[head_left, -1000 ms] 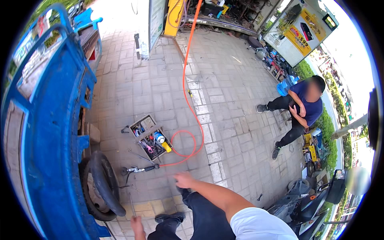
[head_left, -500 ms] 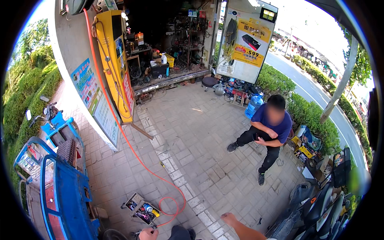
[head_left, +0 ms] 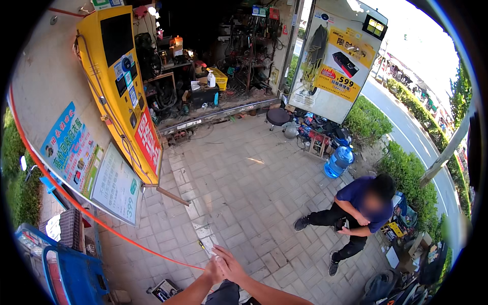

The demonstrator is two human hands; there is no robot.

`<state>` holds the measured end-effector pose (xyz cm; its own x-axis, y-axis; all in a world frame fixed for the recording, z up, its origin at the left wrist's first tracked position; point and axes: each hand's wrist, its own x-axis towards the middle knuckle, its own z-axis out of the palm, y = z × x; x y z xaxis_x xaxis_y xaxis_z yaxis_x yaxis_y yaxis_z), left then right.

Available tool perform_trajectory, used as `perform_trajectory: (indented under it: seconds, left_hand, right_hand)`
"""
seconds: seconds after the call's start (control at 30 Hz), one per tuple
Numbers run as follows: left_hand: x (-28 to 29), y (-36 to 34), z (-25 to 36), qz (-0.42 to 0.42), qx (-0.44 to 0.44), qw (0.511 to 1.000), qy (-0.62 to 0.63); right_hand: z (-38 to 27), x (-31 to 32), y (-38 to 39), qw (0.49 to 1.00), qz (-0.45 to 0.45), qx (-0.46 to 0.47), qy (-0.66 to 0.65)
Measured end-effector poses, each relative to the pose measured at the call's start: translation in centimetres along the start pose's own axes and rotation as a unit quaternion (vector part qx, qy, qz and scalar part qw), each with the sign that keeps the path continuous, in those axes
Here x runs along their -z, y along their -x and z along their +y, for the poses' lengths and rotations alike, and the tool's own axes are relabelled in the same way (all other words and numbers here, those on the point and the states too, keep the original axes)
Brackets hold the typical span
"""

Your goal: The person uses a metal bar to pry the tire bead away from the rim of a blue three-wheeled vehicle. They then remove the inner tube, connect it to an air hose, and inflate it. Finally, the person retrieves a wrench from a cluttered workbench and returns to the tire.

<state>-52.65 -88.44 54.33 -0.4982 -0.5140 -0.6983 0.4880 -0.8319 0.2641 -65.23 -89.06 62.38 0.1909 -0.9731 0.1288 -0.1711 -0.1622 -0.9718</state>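
My left hand is closed at the end of an orange hose, which runs into its fingers from the left. Against it from the right presses my right hand, its fingers bent together over the left one; whatever lies between the two hands is hidden. Both are low in the middle, above the paving. Beyond the fingertips, a small yellow-and-dark tool lies on the pale strip of stones. An open toolbox sits on the ground to the left of my forearms, cut by the lower edge.
A person sits at the right holding a dark phone-like object. A tall yellow machine stands by the left wall, a blue cart at lower left. Behind are a cluttered workshop, a stool and a blue water jug.
My hands have come together from apart, rising forward from the lower edge. The hose has been lifted off the ground and its loop is gone. The view has shifted, moving the toolbox toward the edge.
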Motion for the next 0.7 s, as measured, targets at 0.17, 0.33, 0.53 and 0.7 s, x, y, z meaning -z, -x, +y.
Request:
perform_trajectory:
  seconds: [0.17,0.33,0.53,0.7]
  left_hand:
    - [-14.3,-5.3,15.1,-0.01,-0.07,0.996,-0.053]
    - [-14.4,-11.9,34.3,0.252,-0.245,0.882,-0.313]
    - [-5.2,-20.3,38.9,0.442,-0.158,0.708,-0.528]
    - [0.7,-25.1,37.9,0.446,0.036,0.832,-0.328]
  right_hand:
    - [10.2,13.5,-12.1,0.936,-0.038,-0.247,0.247]
    - [21.5,31.7,-18.1,0.849,-0.105,-0.373,0.36]
    - [29.0,40.6,-33.1,0.764,-0.234,-0.457,0.391]
    - [31.3,41.1,-59.8,0.871,-0.224,-0.29,0.328]
